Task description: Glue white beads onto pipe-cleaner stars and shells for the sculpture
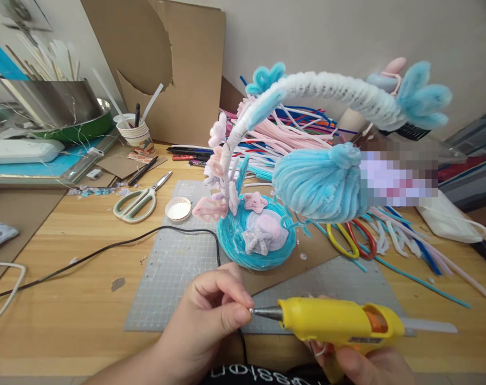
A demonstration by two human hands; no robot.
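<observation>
My right hand [367, 366] is wrapped round the handle of a yellow hot glue gun [327, 320], with a glue stick [430, 325] jutting from its back. The metal nozzle points left. At its tip, the thumb and forefinger of my left hand [206, 307] pinch together on a tiny pale thing, too small to make out. Behind my hands stands a craft of fuzzy pipe cleaners: a round blue base [230, 248], a white curved stem [331, 92] and a hanging blue shell shape [317, 184]. A lilac starfish [258, 239] and a pink starfish [255, 201] sit on the base.
The craft and a cardboard piece [307, 267] rest on a grey cutting mat [154, 289]. White-handled scissors [142, 200], a small white dish [177, 209] and a black cord [118, 243] lie left. Red-and-yellow-handled scissors [341, 240] and loose pipe cleaners [423, 280] lie right. A paper cup [133, 131] stands behind.
</observation>
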